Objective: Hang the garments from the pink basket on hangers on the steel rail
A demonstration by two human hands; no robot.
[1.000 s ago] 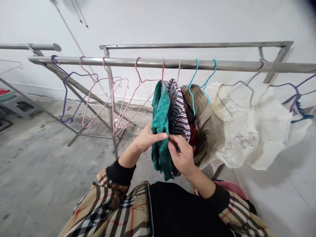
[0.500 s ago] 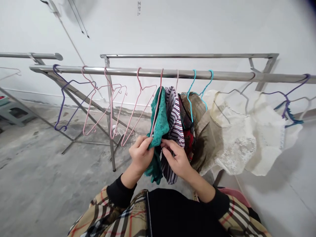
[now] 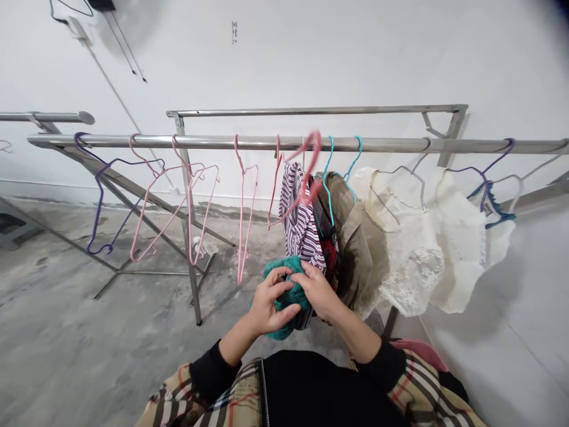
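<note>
— Two steel rails along a white wall (image 3: 311,53): front rail (image 3: 213,142), back rail (image 3: 311,110) just behind and higher. Grey concrete floor (image 3: 66,332) below, stained.
— On the front rail?
— Empty hangers at left: purple hanger (image 3: 98,196), then several pink hangers (image 3: 191,190). Mid-rail, one more pink one, blurred and tilted. Beside it a striped top (image 3: 300,228), teal hangers (image 3: 332,172), an olive garment (image 3: 362,249), then cream lace (image 3: 435,249) further right.
— And the hands?
— Both low, just under the striped top, plaid sleeves (image 3: 195,391) with black cuffs behind them. Left hand (image 3: 267,305) curled round a green cloth (image 3: 291,296), fingers (image 3: 274,286) bent close over the bunched fabric, thumb across its front. Right hand (image 3: 320,290) against the same cloth from the right, fingers narrow, pinching its top edge.
— Green cloth on a hanger?
— Hard to tell from here; bunched between both hands, well below the rail, touching the striped top's lower part.
</note>
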